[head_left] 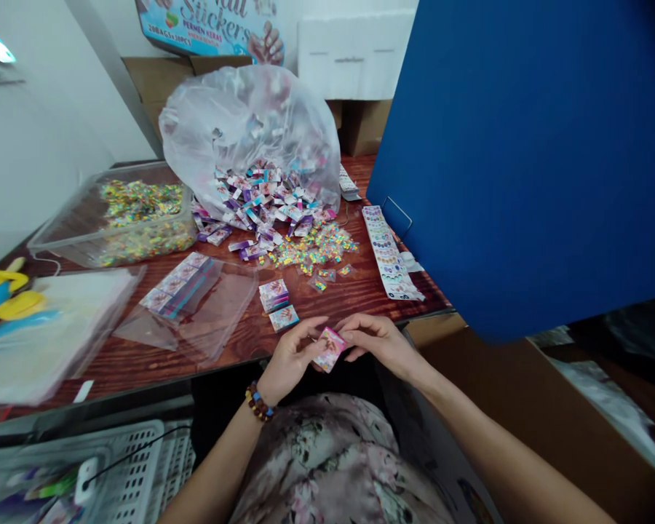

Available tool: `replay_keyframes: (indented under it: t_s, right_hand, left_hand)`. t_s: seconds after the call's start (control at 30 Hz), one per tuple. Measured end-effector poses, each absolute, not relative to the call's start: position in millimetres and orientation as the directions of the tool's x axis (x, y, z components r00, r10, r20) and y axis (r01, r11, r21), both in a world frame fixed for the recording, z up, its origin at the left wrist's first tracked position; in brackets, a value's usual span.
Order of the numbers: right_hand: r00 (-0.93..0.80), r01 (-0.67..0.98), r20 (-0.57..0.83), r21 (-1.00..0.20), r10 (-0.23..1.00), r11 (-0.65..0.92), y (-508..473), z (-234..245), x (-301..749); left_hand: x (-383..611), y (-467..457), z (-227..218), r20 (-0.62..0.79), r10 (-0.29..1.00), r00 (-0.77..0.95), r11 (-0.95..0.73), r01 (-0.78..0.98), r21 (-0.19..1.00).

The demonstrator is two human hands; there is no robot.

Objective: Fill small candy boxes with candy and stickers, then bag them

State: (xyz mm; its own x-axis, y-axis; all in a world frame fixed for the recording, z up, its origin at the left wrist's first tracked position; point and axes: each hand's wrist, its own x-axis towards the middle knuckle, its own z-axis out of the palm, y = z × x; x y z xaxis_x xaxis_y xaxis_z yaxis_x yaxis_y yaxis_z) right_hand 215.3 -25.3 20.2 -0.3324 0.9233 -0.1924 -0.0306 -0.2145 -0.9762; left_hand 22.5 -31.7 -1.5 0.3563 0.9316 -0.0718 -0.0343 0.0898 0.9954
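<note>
on the wood-grain worktop (335,297), a clear bag (196,127) by the back edge spills small cartons; behind that edge a blue box (218,36) reads "stickers" and "permen keras". at the front edge the left hand (293,356) and right hand (382,343) angle inward, the fingers of both pinching a small pink packet (328,349), tilted, printed with a hand picture.

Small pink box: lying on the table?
No, the left hand holds the small pink box in front of the table, with the right hand at its upper corner.
</note>
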Motion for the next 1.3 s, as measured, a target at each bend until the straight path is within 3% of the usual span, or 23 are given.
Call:
replay_keyframes:
  t_s: [0.23,0.5,0.97,1.13,1.3]
  right_hand:
    - [-0.368,-0.106,-0.351,-0.904,0.861,-0.413,-26.0,25.9,207.0]
    - [-0.347,-0.124,-0.352,-0.902,0.870,-0.414,-27.0,20.6,196.4]
    - [-0.440,-0.100,-0.377,-0.881,0.815,-0.462,-22.8,17.1,203.5]
    - [-0.422,-0.082,-0.389,-0.883,0.819,-0.462,-23.6,14.5,205.1]
    - [-0.466,-0.089,-0.379,-0.879,0.800,-0.469,-19.0,13.1,206.5]
  left_hand:
    - [21.7,-31.4,-8.3,0.008,0.969,0.249,-0.019,0.043,0.999]
    - [21.1,-33.9,-3.0,0.049,0.973,0.226,-0.087,0.161,0.983]
    - [17.2,-34.6,5.5,0.092,0.926,0.365,-0.178,0.210,0.961]
    - [18.5,-34.3,8.1,0.129,0.902,0.412,-0.267,0.299,0.916]
    - [18.5,-34.7,11.0,0.067,0.910,0.409,-0.179,0.241,0.954]
